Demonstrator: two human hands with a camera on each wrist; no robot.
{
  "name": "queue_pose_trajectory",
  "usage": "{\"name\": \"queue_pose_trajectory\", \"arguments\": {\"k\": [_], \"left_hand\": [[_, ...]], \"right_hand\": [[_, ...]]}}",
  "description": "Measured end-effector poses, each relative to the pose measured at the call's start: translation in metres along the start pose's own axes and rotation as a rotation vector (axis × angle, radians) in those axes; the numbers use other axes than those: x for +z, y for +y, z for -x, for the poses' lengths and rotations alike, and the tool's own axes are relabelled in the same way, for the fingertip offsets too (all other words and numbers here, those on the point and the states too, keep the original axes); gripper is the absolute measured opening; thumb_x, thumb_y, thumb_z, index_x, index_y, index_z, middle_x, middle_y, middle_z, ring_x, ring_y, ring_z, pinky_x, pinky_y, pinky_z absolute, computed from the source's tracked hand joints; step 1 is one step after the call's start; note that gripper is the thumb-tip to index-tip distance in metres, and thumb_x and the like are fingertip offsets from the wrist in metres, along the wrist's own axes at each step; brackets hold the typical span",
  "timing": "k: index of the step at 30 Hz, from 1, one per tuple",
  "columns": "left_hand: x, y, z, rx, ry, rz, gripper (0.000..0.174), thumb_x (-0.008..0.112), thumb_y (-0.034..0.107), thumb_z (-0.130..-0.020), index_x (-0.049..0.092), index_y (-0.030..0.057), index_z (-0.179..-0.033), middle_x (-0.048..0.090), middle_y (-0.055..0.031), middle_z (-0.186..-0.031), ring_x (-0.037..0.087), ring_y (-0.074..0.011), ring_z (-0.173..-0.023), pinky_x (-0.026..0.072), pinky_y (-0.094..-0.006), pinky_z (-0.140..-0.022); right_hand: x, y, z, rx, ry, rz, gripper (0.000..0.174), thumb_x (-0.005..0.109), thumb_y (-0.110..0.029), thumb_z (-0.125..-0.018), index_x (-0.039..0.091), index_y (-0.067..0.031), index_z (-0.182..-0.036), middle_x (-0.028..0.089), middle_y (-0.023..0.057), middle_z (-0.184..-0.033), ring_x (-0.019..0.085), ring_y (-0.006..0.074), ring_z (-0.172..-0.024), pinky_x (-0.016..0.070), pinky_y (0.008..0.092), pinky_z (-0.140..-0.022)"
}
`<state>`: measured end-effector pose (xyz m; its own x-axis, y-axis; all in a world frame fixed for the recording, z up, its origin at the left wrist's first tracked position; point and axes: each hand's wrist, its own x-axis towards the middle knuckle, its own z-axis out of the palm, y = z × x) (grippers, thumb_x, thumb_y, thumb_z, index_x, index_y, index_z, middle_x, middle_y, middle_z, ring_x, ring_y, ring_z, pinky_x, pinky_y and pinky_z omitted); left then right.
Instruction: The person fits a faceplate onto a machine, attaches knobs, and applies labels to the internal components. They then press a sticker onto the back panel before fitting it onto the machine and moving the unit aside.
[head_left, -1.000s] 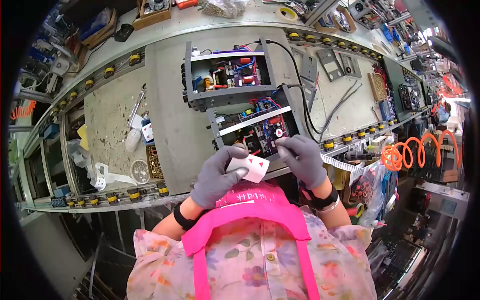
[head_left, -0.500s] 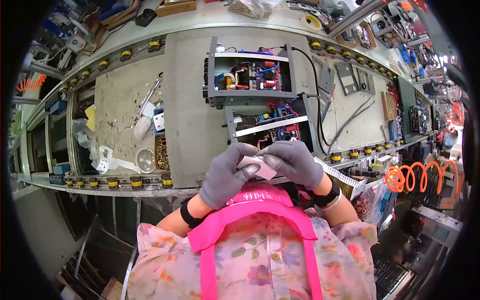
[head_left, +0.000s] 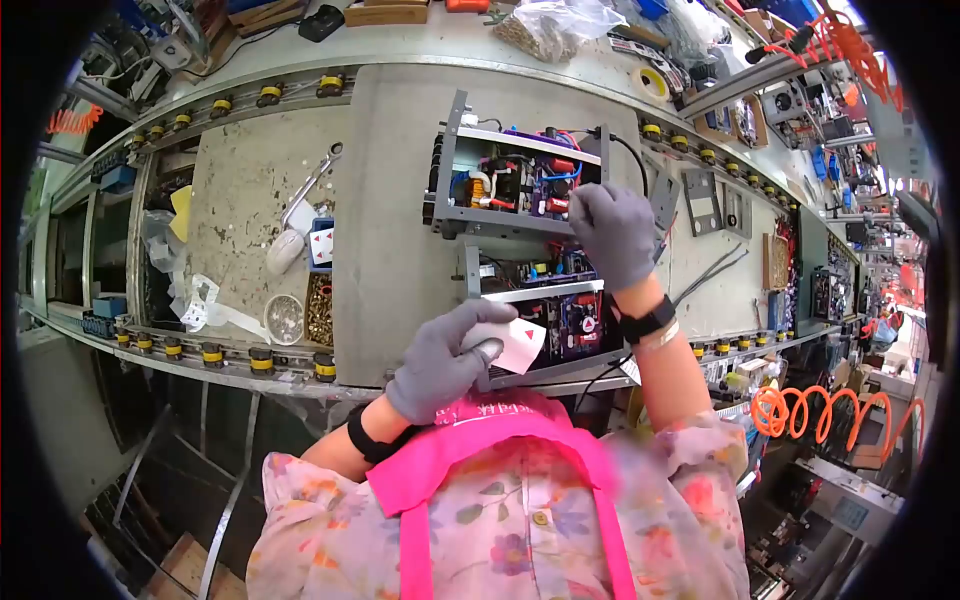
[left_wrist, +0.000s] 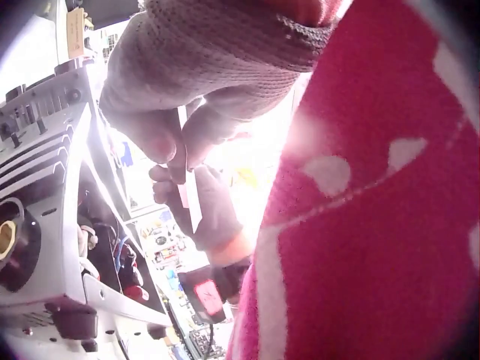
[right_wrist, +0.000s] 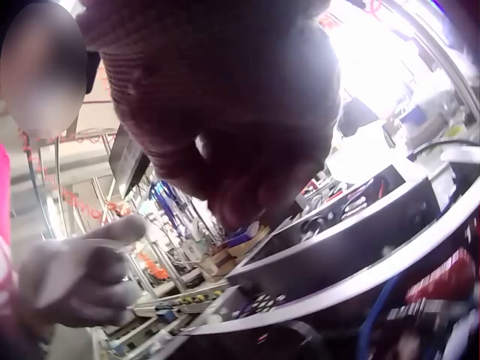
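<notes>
My gloved left hand [head_left: 443,362] holds a small white sheet of stickers [head_left: 519,348] with a red triangle showing, low in front of the apron. In the left wrist view the sticker sheet [left_wrist: 193,201] appears edge-on between thumb and fingers. My gloved right hand [head_left: 615,235] reaches over the right end of the farther open metal casing [head_left: 500,221]. Its fingers are curled and pinched around a sticker, which they hide. Nearer stands a second open casing [head_left: 545,292], with a round triangle-marked sticker [head_left: 588,325] among its circuit parts.
A grey board [head_left: 390,200] carries both casings. To the left lie a wrench [head_left: 312,185], a computer mouse [head_left: 286,250], a blue box of stickers [head_left: 321,245] and a box of brass parts [head_left: 319,308]. Flat grey panels [head_left: 703,203] and cables lie to the right.
Both hands met at the sticker sheet half a second ago. Since then my right hand has moved away and forward over the farther casing. One fewer red triangle shows on the sheet than a second ago.
</notes>
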<state>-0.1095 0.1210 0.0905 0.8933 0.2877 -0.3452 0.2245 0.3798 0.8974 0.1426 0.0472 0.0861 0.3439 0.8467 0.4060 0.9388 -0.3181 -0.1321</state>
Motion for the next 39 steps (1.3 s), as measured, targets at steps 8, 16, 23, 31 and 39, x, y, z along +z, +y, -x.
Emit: {"name": "queue_pose_trajectory", "arguments": {"k": [8, 16, 23, 31, 39], "left_hand": [[-0.008, -0.001, -0.003, 0.024, 0.071, 0.081, 0.032, 0.058, 0.002, -0.086, 0.052, 0.0014, -0.117, 0.058, -0.0075, -0.107, 0.055, -0.0124, -0.094, 0.0455, -0.0266, -0.082], [-0.004, 0.003, -0.006, 0.203, 0.103, 0.017, 0.038, 0.063, 0.006, -0.085, 0.050, 0.0019, -0.120, 0.056, -0.0084, -0.117, 0.053, -0.0145, -0.107, 0.0446, -0.0281, -0.092], [0.017, 0.012, 0.003, 0.300, 0.153, -0.383, 0.024, 0.060, 0.008, -0.084, 0.060, -0.0004, -0.107, 0.065, -0.0116, -0.096, 0.063, -0.0183, -0.086, 0.0496, -0.0301, -0.077], [0.051, -0.004, 0.020, 0.156, -0.109, -0.189, 0.037, 0.068, 0.008, -0.084, 0.054, 0.0013, -0.117, 0.062, -0.0083, -0.104, 0.060, -0.0172, -0.093, 0.0492, -0.0281, -0.082], [0.083, -0.006, 0.037, 0.205, -0.238, -0.322, 0.029, 0.067, 0.008, -0.084, 0.057, -0.0005, -0.110, 0.060, -0.0082, -0.106, 0.057, -0.0159, -0.099, 0.0463, -0.0267, -0.085]], "right_hand": [[0.021, -0.001, -0.008, 0.030, -0.391, -0.003, 0.013, 0.059, -0.019, -0.082, 0.060, -0.0076, -0.075, 0.063, 0.0091, -0.073, 0.063, 0.0274, -0.070, 0.0474, 0.0401, -0.063], [-0.057, -0.034, 0.020, 0.161, -0.298, -0.770, 0.020, 0.066, -0.007, -0.078, 0.067, -0.0045, -0.098, 0.064, 0.0120, -0.084, 0.063, 0.0268, -0.078, 0.0500, 0.0340, -0.072], [-0.062, -0.067, 0.071, -0.269, -0.286, -0.428, 0.023, 0.070, -0.029, -0.075, 0.063, -0.0127, -0.091, 0.059, 0.0056, -0.080, 0.057, 0.0254, -0.073, 0.0455, 0.0375, -0.065], [-0.069, -0.055, 0.148, 0.013, -0.230, -0.777, 0.018, 0.058, -0.023, -0.085, 0.060, -0.0059, -0.089, 0.059, 0.0120, -0.082, 0.057, 0.0314, -0.075, 0.0450, 0.0418, -0.068], [-0.103, -0.061, 0.191, -0.055, -0.136, -0.583, 0.020, 0.060, -0.020, -0.079, 0.060, -0.0048, -0.092, 0.060, 0.0118, -0.082, 0.058, 0.0313, -0.076, 0.0456, 0.0409, -0.067]]}}
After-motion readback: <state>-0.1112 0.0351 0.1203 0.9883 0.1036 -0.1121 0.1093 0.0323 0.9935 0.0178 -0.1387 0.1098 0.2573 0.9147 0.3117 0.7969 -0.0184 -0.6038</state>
